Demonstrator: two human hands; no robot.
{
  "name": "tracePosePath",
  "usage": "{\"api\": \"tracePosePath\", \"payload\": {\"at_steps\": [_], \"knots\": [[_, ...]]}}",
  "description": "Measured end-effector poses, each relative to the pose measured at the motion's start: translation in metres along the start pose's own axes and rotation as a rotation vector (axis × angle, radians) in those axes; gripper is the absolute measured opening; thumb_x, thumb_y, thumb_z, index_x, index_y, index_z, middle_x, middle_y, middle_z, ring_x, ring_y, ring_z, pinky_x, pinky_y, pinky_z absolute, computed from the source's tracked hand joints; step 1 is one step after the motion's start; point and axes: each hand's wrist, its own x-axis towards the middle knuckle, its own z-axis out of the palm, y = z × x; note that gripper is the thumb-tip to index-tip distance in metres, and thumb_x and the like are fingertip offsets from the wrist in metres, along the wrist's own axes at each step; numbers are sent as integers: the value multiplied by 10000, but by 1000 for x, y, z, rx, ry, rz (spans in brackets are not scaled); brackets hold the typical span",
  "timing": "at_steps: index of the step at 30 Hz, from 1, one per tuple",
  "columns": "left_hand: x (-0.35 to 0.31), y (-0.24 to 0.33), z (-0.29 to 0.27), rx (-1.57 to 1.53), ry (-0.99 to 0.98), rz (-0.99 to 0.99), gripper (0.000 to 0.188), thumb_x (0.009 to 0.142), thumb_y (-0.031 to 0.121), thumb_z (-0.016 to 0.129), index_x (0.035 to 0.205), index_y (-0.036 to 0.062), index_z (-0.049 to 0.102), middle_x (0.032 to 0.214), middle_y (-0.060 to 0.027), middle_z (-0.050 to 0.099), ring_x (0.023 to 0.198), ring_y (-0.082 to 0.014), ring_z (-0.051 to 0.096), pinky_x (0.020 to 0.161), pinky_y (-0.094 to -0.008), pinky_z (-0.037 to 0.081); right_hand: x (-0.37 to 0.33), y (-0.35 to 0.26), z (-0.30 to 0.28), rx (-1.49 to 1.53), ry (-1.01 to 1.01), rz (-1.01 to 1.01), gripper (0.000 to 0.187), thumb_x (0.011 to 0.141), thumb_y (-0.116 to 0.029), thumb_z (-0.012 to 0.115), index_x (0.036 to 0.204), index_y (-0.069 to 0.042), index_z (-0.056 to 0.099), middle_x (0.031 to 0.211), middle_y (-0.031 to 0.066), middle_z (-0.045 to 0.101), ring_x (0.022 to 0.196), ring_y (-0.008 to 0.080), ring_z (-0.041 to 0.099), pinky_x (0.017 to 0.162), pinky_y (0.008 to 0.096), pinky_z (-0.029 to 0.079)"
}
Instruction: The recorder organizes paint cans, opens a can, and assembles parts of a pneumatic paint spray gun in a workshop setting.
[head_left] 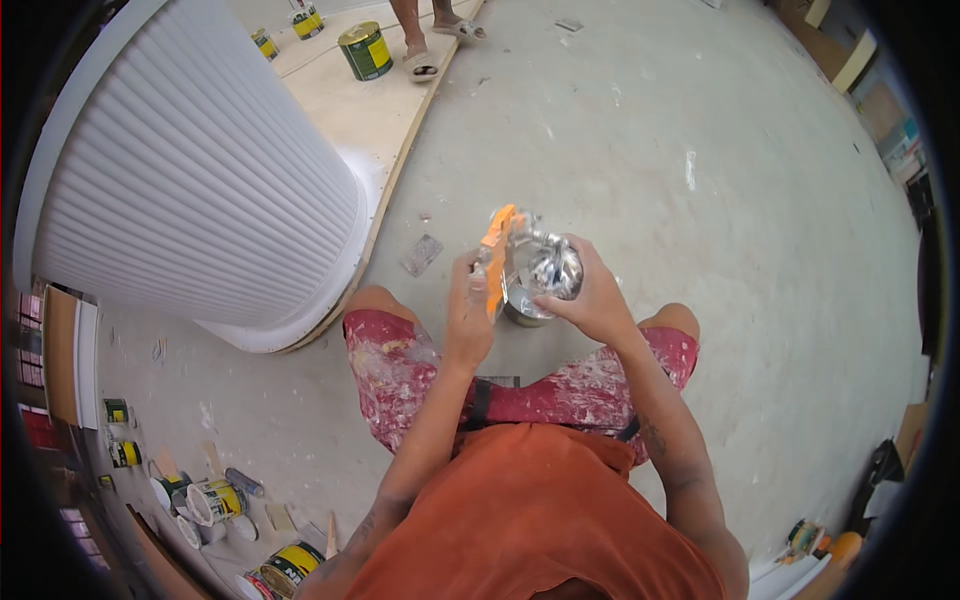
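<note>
My left hand (470,312) is closed around the lower part of an upright orange piece (497,258) with ragged-looking edges; its exact kind is blurred. My right hand (598,300) wraps round a shiny silver rounded metal piece (553,272), thumb on its near side. Silver metal also shows at the top between the two pieces, and I cannot tell if they are joined. Below them, partly covered by my hands, a round metal can (526,308) stands on the floor between my knees.
A large white fluted curved piece (210,180) stands on a wooden board (385,130) at the left. Beyond it are a green-and-yellow tin (366,52) and another person's sandalled feet (421,66). Paint buckets (215,500) and tools lie lower left. A flat grey scrap (422,255) lies near my left knee.
</note>
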Motion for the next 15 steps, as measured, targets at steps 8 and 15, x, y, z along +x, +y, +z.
{"api": "tracePosePath", "payload": {"at_steps": [8,15], "knots": [[-10,21,-7,-167,-101,-259,577,1041,537,326,1220,14,493,812,-61,591,591,-81,534,499,-226,419,41,3,-37,-1072,203,-637,644,778,-57,714,1346,-301,536,1437,-37,487,1352,240,404,1128,494,264],[-11,23,-7,-150,-79,-176,643,987,632,358,1215,39,452,787,-63,558,532,-86,489,454,-215,395,46,-26,-13,-488,612,-683,713,796,111,598,1446,-133,432,1522,154,336,1390,355,326,1127,491,296]]}}
